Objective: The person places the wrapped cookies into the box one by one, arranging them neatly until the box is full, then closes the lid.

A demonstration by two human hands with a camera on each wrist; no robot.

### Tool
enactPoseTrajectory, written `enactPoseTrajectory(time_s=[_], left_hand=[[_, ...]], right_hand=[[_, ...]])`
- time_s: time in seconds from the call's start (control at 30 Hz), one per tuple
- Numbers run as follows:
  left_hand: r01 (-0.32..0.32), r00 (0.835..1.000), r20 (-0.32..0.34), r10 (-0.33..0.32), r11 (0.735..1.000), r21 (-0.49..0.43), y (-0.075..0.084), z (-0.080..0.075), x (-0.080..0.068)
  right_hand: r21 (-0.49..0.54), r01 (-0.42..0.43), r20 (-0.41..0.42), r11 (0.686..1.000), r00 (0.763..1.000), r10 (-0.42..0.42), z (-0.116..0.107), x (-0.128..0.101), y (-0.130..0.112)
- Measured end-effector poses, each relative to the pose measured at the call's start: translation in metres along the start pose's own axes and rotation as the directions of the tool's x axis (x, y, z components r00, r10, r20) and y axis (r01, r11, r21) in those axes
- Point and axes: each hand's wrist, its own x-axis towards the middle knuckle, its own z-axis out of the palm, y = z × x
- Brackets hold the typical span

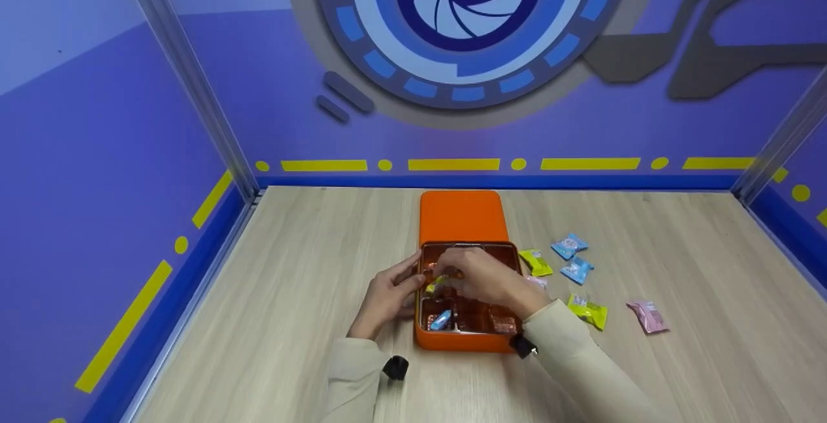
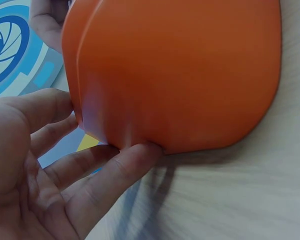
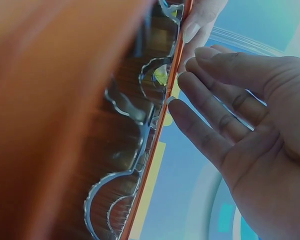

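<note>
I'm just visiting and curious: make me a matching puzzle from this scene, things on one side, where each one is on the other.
Things:
1. orange lid
2. pink candy
3. blue candy in the tray
4. left hand

Places:
A. far right on the table, apart from the other sweets
B. against the left side of the orange box
C. flat on the table just behind the box
D. in a near-left compartment of the box

Pairs: 1-C, 2-A, 3-D, 4-B
</note>
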Motion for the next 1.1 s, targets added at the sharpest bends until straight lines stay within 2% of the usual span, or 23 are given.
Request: enactPoseTrajectory(time_s=[0.23,0.5,0.83,1.1], left_hand=[[-0.005,1.0,-0.002,0.005,1.0,0.005,0.004,0.001,-0.003],[0.007,1.0,0.001,-0.007,1.0,-0.029,0.001,0.002,0.001],[0.02,1.0,-0.012,-0.02,0.999,-0.041,0.0,0.002,0.003],[-0.034,0.999,-0.025,0.034,0.999,0.022,-0.001,0.002,0.003]], right_hand=[[0.02,-0.012,-0.02,1.0,1.0,0.012,-0.001,-0.003,0.0],[0.03,-0.07,-0.039,0.997,0.997,0.071,-0.003,-0.01,-0.003],[0.012,-0.09,-0.136,0.996,0.987,0.091,-0.007,-0.019,0.003],[0.033,-0.103,-0.179,0.994,0.978,0.108,-0.012,-0.026,0.01]])
